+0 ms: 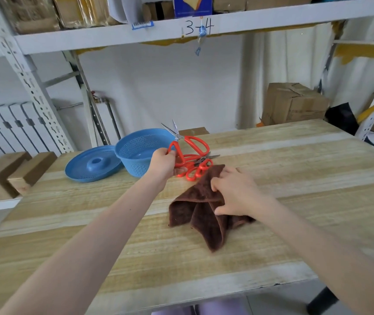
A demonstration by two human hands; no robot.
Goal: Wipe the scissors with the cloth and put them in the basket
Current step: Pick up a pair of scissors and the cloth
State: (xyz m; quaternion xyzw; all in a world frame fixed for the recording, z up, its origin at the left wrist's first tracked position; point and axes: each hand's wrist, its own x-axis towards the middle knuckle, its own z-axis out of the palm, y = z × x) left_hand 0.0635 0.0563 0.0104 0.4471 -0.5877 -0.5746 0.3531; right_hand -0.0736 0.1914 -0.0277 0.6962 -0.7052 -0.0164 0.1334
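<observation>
Nearest the camera, a pale wooden plank bench (295, 201) is seen, its boards striped light and tan. A crumpled brown terry cloth (204, 214) is lying on it, and its upper fold is gripped by the right hand (236, 194), fingers curled into the fabric. Just beyond the cloth, more red-handled scissors (201, 160) are left flat on the boards; how many cannot be told.

A pair of red-handled steel scissors (181, 137) is held clear of the bench by the left hand (163, 164), one handle loop pinched between the fingers and thumb. The blades are pointed up and slightly parted, at the right rim of a blue perforated plastic basket (136, 155).

A round blue plastic lid (86, 167) is set touching the basket's left side, and bare wooden blocks (11, 173) are stacked further left. Behind the bench, a taped brown cardboard box (295, 103) is stood against a white wall (170, 87), and a white ribbed radiator (6, 126) is seen at the left.

Overhead, a white metal shelf beam (113, 35) is marked by hand "3-4" (198, 27). A barcode label (142, 25) is stuck on with blue tape, unreadable. Above it, a blue carton printed with a bread slice (192, 6) is shelved among cardboard.
</observation>
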